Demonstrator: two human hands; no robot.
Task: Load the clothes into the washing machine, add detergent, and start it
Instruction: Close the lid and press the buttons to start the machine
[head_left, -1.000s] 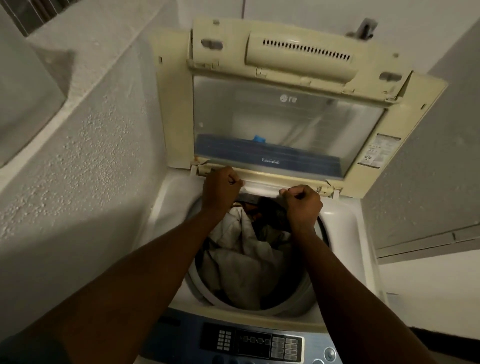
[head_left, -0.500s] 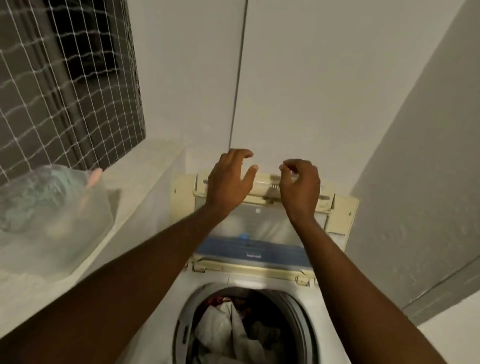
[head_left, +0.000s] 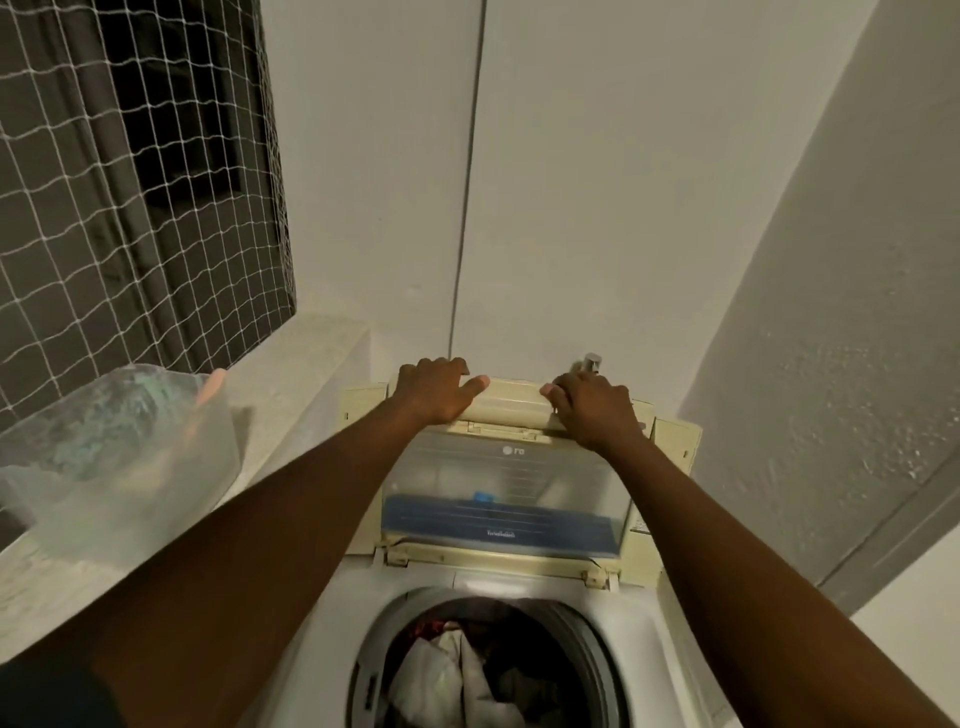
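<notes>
The top-loading washing machine stands below me with its cream lid folded upright against the back wall. White and dark clothes lie in the drum. My left hand grips the lid's top edge on the left, fingers curled over it. On the right side of that same top edge sits my right hand, closed on it. The control panel is out of frame.
A clear plastic container rests on the concrete ledge to the left. A netted window is above it. White walls close in behind and on the right. A metal tap pokes out behind the lid.
Both hands rose from the drum rim to the lid's top edge and closed on it. The view tilted up, so the control panel left the frame.
</notes>
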